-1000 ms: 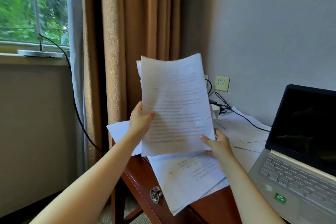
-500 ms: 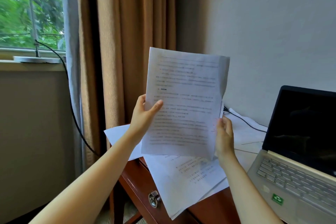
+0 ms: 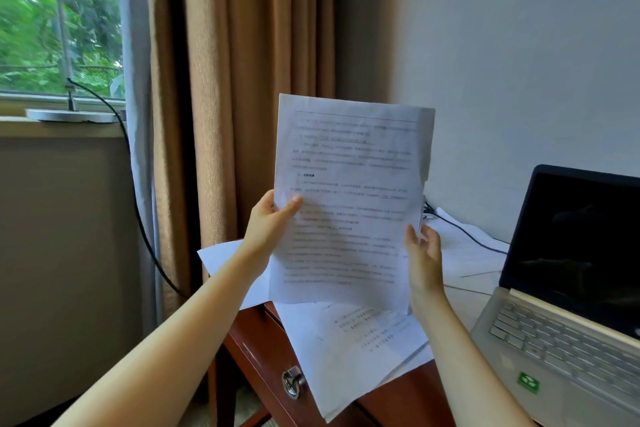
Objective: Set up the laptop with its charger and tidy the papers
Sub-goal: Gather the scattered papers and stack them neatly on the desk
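Observation:
I hold a stack of printed papers point(image 3: 349, 204) upright in the air above the desk's left end. My left hand point(image 3: 268, 222) pinches its left edge, thumb on the front. My right hand point(image 3: 424, 253) holds the right edge with fingers behind the sheets. More loose sheets point(image 3: 349, 350) lie spread on the wooden desk point(image 3: 256, 354) below, some overhanging its front edge. An open silver laptop point(image 3: 568, 315) with a dark screen stands at the right. A black charger cable point(image 3: 464, 232) runs over the sheets at the back toward the laptop.
Brown curtains point(image 3: 242, 80) hang behind the desk's left end. A window with a sill point(image 3: 59, 114) is at the left, and a black cord point(image 3: 138, 211) hangs down from it. The desk drawer has a metal ring pull point(image 3: 292, 382).
The held stack has been turned upright and squared between both hands. My right hand moved from the bottom edge up to the right edge.

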